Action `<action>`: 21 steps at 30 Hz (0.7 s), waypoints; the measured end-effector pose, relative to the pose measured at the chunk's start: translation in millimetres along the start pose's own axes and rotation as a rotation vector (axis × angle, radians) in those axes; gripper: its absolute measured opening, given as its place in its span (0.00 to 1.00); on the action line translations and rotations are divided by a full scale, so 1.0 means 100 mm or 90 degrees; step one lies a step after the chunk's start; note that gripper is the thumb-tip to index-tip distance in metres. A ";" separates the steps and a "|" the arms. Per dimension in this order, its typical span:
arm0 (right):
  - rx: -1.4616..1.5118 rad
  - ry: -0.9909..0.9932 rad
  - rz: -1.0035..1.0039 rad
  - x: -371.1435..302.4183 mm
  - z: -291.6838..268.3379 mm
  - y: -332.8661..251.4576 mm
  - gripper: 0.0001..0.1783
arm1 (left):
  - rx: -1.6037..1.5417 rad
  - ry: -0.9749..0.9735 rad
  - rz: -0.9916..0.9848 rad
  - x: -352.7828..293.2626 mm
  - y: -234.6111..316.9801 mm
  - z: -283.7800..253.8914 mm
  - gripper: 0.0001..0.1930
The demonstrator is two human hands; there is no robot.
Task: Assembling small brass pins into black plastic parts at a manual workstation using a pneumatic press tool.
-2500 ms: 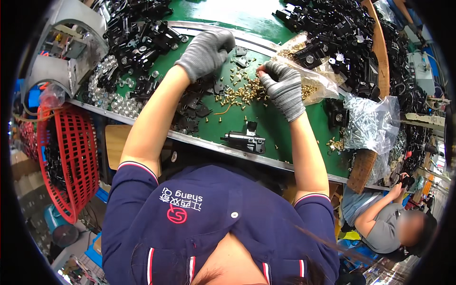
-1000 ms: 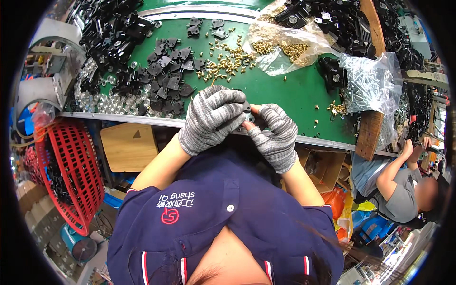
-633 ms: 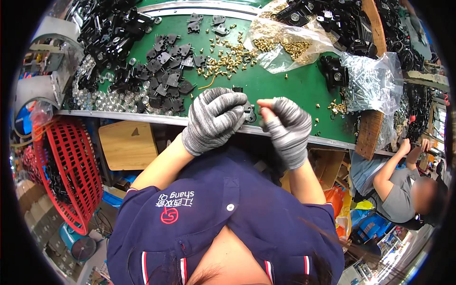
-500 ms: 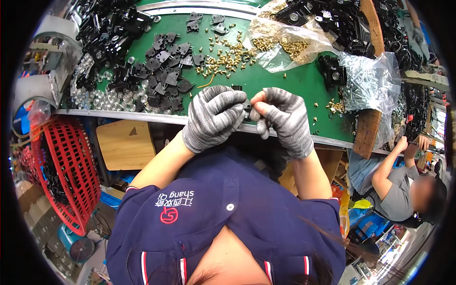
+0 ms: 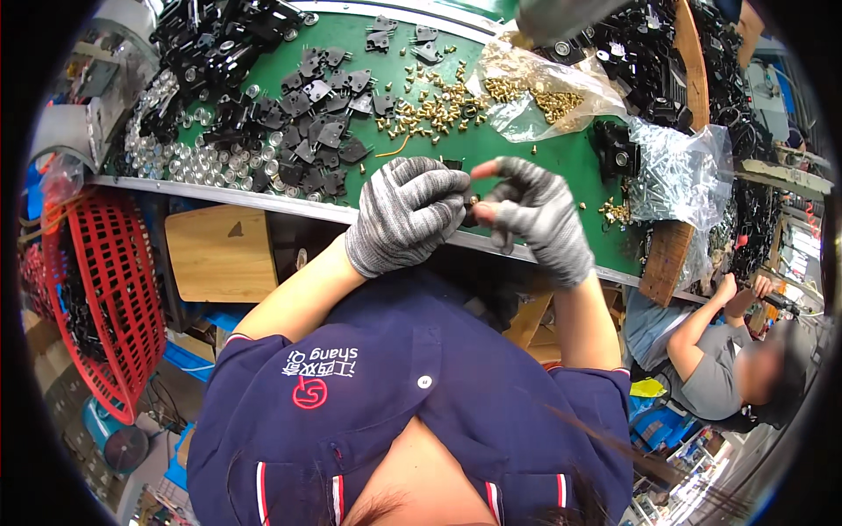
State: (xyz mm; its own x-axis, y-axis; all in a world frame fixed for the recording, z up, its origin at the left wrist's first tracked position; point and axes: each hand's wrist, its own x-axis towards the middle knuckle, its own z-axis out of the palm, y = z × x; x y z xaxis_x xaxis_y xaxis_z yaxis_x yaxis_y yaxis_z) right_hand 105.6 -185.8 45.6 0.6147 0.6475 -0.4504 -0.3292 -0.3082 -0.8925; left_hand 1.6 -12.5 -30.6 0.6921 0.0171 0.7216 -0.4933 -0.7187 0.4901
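Observation:
My left hand [image 5: 408, 216], in a grey striped knit glove, is closed around a small black plastic part [image 5: 453, 164]. Most of that part is hidden by the fingers; its dark end shows above them. Just to the right is my right hand [image 5: 545, 223], gloved with bare thumb and index tips. Its thumb and index finger are spread apart, and the hand is slightly blurred. A tiny brass-coloured screw [image 5: 474, 201] shows by the thumb tip, against the black part. Beyond the hands lie loose brass screws [image 5: 438, 110] and a pile of flat black plastic parts [image 5: 324, 131].
The green table [image 5: 517, 167] has a metal front edge [image 5: 237, 197]. Clear round pieces [image 5: 228, 167] lie at left. Bags of brass screws [image 5: 553, 105] and silver screws [image 5: 675, 171] stand right, beside a wooden board [image 5: 671, 259]. A red basket [image 5: 114, 280] is at left; a co-worker [image 5: 715, 368] sits at right.
My right thumb and index finger have parted from their pinch, with a brass screw now visible by the black part. My left hand keeps its grip. The view has shifted slightly.

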 end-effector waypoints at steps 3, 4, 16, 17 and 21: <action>0.012 0.175 -0.227 0.00 -0.17 -0.19 0.27 | -0.047 -0.003 0.008 0.00 0.00 0.00 0.12; 0.048 0.225 -0.378 0.07 -0.15 -0.27 0.33 | -0.045 -0.002 0.008 0.00 0.01 0.01 0.12; 0.204 0.104 -0.535 0.21 0.45 -0.47 0.38 | -0.004 0.035 -0.010 -0.02 0.01 0.03 0.08; 0.198 0.096 -0.529 0.13 0.46 -0.43 0.38 | -0.005 0.029 -0.007 -0.01 0.02 0.02 0.08; 0.183 0.086 -0.482 0.05 0.49 -0.23 0.20 | -0.013 0.025 -0.005 0.00 0.02 0.00 0.08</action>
State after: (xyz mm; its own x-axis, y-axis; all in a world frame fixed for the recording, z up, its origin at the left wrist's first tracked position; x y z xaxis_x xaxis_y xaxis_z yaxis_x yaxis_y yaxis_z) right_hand 81.2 -141.6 65.3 0.8192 0.5128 0.2567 0.0500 0.3819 -0.9228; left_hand 0.3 -13.6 -29.8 0.6747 0.0501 0.7364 -0.4992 -0.7039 0.5053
